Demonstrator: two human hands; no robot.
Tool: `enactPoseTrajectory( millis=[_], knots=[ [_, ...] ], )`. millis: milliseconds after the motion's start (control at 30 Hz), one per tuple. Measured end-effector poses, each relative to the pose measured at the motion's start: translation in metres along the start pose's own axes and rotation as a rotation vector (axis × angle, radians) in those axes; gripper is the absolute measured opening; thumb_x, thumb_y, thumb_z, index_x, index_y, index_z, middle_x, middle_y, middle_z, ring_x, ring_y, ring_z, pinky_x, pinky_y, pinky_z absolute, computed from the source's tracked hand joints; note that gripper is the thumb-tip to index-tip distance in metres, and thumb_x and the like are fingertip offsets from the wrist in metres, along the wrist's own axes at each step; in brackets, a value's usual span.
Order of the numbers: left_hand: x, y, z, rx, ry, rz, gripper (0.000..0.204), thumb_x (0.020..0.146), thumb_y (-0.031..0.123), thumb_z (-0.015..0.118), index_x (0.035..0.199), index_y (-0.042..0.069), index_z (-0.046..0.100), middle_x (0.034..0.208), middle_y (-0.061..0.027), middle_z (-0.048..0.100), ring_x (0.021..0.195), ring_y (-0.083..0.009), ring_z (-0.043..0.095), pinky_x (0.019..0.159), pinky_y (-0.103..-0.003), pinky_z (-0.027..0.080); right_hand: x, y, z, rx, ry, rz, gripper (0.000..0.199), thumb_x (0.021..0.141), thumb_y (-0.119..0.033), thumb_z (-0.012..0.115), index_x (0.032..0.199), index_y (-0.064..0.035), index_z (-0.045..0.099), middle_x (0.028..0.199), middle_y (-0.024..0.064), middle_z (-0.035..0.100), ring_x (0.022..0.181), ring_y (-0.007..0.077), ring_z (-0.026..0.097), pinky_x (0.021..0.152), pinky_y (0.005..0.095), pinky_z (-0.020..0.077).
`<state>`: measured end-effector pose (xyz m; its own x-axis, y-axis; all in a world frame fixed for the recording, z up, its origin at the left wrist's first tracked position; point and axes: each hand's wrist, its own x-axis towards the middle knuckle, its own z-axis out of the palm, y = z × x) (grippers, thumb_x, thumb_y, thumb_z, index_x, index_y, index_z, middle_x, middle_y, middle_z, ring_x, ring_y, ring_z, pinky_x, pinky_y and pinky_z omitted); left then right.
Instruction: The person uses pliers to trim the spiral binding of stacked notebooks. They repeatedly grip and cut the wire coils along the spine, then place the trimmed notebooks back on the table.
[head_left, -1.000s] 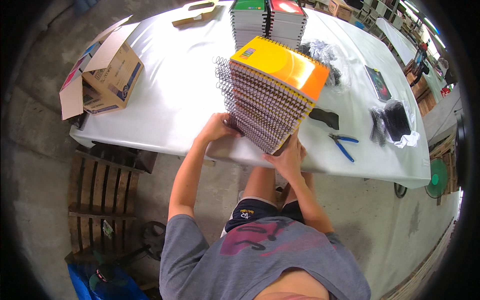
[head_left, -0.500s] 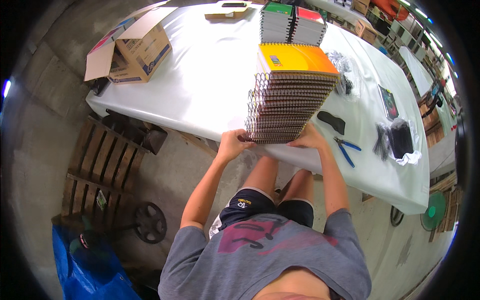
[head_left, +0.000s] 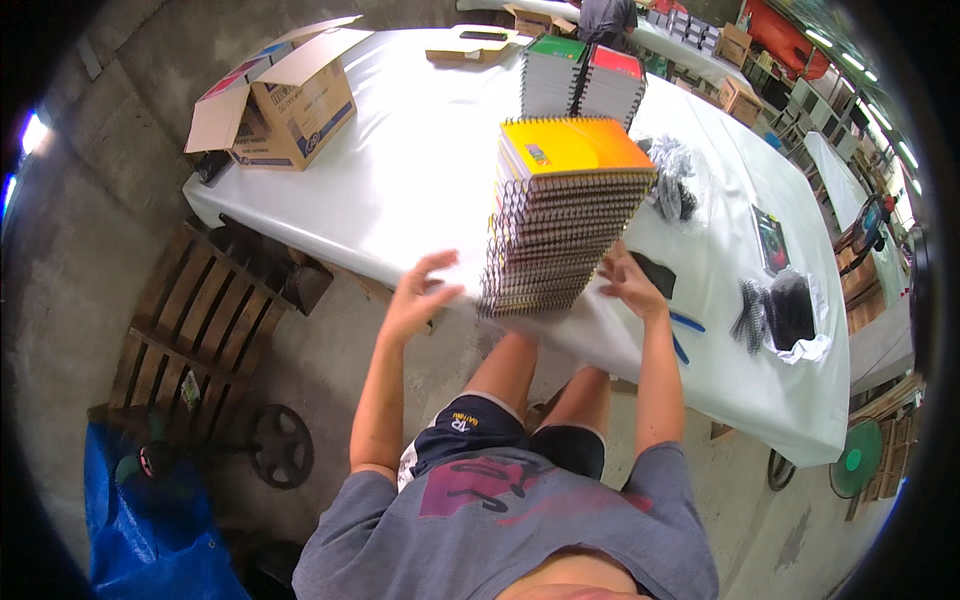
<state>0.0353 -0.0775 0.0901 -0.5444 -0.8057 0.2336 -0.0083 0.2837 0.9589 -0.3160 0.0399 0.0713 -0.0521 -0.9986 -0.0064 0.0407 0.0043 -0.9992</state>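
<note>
A tall stack of spiral-bound notebooks (head_left: 565,235) with a yellow-orange cover on top stands at the near edge of the table, its dark coils facing me. My left hand (head_left: 415,300) is lifted off to the left of the stack, fingers spread and holding nothing. My right hand (head_left: 632,285) is close by the lower right side of the stack, its fingers apart; whether a fingertip touches the notebooks is hard to see. Just beyond it lie a black flat item (head_left: 655,275) and blue-handled pliers (head_left: 686,322), both partly hidden by my hand and forearm.
Behind the stack stand green-covered (head_left: 552,80) and red-covered notebooks (head_left: 612,90). An open cardboard box (head_left: 300,110) sits at the left. Plastic bags with black coils (head_left: 795,310) lie at the right. A wooden pallet (head_left: 200,320) rests on the floor, left. A person (head_left: 607,18) is far off.
Both hands have come away from the bottom corners of the notebook stack. The left moved out and left with its fingers opened; the right rose along the side, now covering part of the pliers.
</note>
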Motion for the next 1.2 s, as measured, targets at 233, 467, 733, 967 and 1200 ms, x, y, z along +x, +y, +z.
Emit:
enactPoseTrajectory(
  millis=[233,467,733,967,1200],
  knots=[
    [0.094,0.067,0.041,-0.286,0.285,0.336,0.062,0.097,0.051,0.031,0.135,0.003,0.039,0.122,-0.0129,0.053,0.117,-0.0225,0.048,0.097,-0.036,0.038,0.034,-0.105,0.055,0.319,0.246,-0.721,0.089,0.086,-0.069,0.034,0.148,-0.0099,0.010,0.151,0.0097,0.020,0.139,0.0232,0.020,0.113,0.0406,0.0126],
    [0.131,0.057,0.083,-0.435,0.152,0.226,0.080,0.092,0.065,0.023,0.122,-0.003,0.052,0.108,-0.0159,0.062,0.100,-0.0196,0.055,0.089,-0.032,0.042,0.036,-0.118,0.083,-0.145,0.417,-0.732,0.107,0.077,-0.074,0.047,0.145,0.0016,0.014,0.151,0.0134,0.021,0.138,0.0250,0.022,0.112,0.0389,0.0165],
    [0.138,0.048,0.070,-0.602,0.001,0.236,0.086,0.088,0.070,0.021,0.129,-0.001,0.045,0.110,-0.0090,0.061,0.096,-0.0132,0.055,0.086,-0.030,0.044,0.035,-0.116,0.084,-0.175,0.406,-0.730,0.117,0.068,-0.083,0.044,0.147,-0.0056,0.007,0.153,0.0100,0.016,0.138,0.0236,0.020,0.113,0.0395,0.0151],
    [0.121,0.017,0.071,-0.778,0.089,0.117,0.090,0.083,0.075,0.025,0.132,0.000,0.040,0.122,-0.0098,0.053,0.113,-0.0202,0.047,0.101,-0.037,0.036,0.029,-0.054,0.075,0.191,0.392,-0.453,0.106,0.066,-0.065,0.059,0.146,-0.0074,0.020,0.146,0.0121,0.030,0.134,0.0232,0.026,0.111,0.0368,0.0208],
    [0.129,-0.006,0.069,-0.680,0.067,0.077,0.089,0.084,0.074,0.025,0.133,0.001,0.039,0.124,-0.0111,0.051,0.114,-0.0212,0.047,0.101,-0.038,0.037,0.016,-0.048,0.085,0.084,0.418,-0.386,0.093,0.049,-0.024,0.091,0.127,-0.0003,0.047,0.120,0.0102,0.057,0.114,0.0210,0.050,0.101,0.0361,0.0388]
  ],
)
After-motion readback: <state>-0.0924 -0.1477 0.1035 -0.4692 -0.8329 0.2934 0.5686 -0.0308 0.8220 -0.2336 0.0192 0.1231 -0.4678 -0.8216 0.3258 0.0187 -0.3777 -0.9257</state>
